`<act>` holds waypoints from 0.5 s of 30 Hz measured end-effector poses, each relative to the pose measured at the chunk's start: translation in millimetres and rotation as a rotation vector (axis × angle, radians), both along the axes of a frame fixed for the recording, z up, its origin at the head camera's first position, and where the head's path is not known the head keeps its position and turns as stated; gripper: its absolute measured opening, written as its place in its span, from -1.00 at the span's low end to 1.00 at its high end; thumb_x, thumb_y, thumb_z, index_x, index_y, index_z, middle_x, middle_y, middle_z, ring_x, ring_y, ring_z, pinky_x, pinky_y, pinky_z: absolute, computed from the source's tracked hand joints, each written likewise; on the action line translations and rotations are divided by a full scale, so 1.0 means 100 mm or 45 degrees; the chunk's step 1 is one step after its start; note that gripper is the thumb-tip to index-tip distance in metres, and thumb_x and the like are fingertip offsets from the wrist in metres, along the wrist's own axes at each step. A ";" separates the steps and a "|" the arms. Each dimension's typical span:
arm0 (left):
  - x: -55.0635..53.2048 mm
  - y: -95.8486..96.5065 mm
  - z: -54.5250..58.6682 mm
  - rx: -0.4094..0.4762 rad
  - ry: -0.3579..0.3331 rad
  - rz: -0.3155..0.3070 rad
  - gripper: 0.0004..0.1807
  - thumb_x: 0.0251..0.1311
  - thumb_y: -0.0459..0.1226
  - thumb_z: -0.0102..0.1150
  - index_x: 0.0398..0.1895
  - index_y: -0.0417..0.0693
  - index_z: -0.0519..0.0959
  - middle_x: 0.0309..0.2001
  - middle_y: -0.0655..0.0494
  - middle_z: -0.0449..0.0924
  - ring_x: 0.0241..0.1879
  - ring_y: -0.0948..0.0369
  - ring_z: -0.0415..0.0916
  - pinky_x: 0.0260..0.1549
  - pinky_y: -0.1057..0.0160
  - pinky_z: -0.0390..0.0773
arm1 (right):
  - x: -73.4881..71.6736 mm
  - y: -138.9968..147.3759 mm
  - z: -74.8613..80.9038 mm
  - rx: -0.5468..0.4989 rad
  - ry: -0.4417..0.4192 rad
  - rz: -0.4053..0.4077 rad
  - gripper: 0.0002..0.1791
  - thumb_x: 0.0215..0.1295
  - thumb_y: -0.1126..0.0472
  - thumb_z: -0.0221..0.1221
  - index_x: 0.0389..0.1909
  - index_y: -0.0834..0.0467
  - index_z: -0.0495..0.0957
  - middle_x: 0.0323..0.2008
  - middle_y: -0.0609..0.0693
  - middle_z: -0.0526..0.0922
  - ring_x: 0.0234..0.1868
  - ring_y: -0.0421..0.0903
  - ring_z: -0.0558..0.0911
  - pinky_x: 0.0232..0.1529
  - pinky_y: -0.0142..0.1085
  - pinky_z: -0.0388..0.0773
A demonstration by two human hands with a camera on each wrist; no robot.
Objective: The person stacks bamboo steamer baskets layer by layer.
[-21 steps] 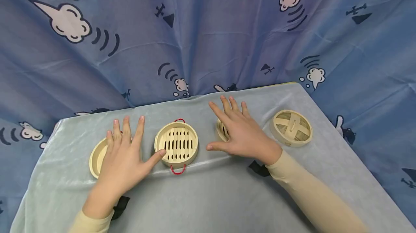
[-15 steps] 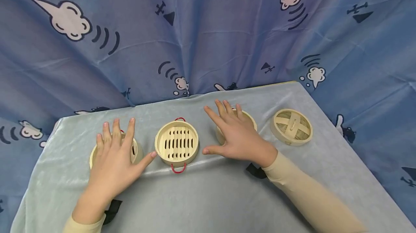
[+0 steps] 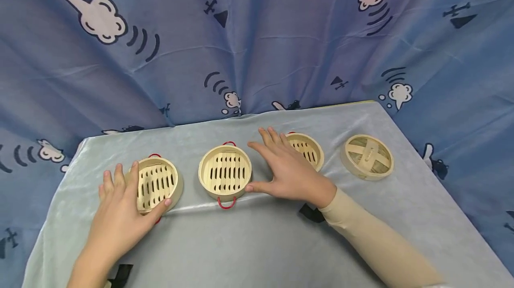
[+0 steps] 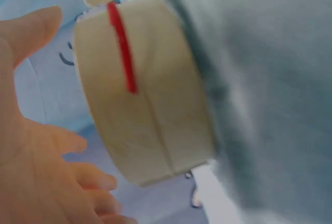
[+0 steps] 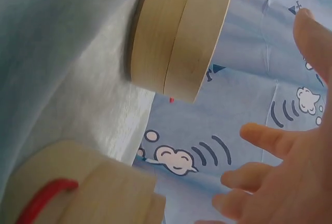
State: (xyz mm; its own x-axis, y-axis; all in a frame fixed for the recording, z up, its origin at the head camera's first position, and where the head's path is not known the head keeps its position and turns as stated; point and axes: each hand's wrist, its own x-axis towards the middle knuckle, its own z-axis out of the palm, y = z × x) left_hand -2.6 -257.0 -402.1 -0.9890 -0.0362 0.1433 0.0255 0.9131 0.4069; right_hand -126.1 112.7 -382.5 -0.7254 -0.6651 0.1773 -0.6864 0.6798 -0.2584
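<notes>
Blue curtain [image 3: 281, 69] behind; middle steamer [image 3: 227, 180] faces up, handles [image 3: 226, 208] near-far; left hand [image 3: 120, 216], right hand [image 3: 291, 172] spread.

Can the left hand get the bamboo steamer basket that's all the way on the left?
Probably yes: the left hand holds nothing and is just beside that bamboo steamer basket, and nothing shows in the way between them.

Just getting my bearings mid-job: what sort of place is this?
Perhaps a staged practice or filming corner, though that's a guess: a cloth-covered table, three bamboo steamers spaced out on it, and a cartoon-print curtain close behind.
</notes>
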 end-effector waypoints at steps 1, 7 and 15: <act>0.02 -0.03 -0.02 0.019 -0.015 0.010 0.29 0.06 0.33 0.27 0.60 -0.13 -0.23 0.53 -0.38 -0.38 0.48 -0.22 -0.62 0.37 -0.30 -0.41 | 0.00 -0.01 -0.01 -0.013 -0.011 0.005 0.07 0.04 -0.61 0.11 0.47 -0.05 0.24 0.53 0.22 0.02 0.53 0.22 -0.05 0.44 0.17 -0.01; 0.13 -0.14 -0.08 0.147 -0.187 0.089 0.44 -0.01 0.36 0.30 0.56 -0.02 -0.50 0.56 -0.21 -0.36 0.48 -0.31 -0.19 0.10 -0.50 0.13 | -0.01 -0.10 -0.08 -0.091 -0.130 0.007 -0.04 0.09 -0.58 0.10 0.38 -0.05 0.36 0.49 0.13 0.17 0.52 0.13 0.04 0.33 0.21 0.21; 0.16 -0.26 -0.14 0.256 -0.215 0.133 0.48 -0.08 0.33 0.40 0.57 -0.09 -0.44 0.51 -0.36 -0.11 0.35 -0.41 0.08 0.08 -0.43 0.23 | 0.00 -0.20 -0.20 -0.226 -0.171 0.041 -0.04 0.10 -0.49 0.21 0.36 0.07 0.34 0.28 -0.07 0.45 0.33 -0.11 0.40 0.29 -0.10 0.38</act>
State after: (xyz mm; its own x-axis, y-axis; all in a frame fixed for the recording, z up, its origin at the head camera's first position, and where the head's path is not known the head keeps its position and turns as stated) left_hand 13.7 -283.0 -415.8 -0.9876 -0.1505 -0.0438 -0.1484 0.8076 0.5708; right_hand -126.5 93.0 -402.4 -0.7295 -0.6551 0.1966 -0.6580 0.5939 -0.4629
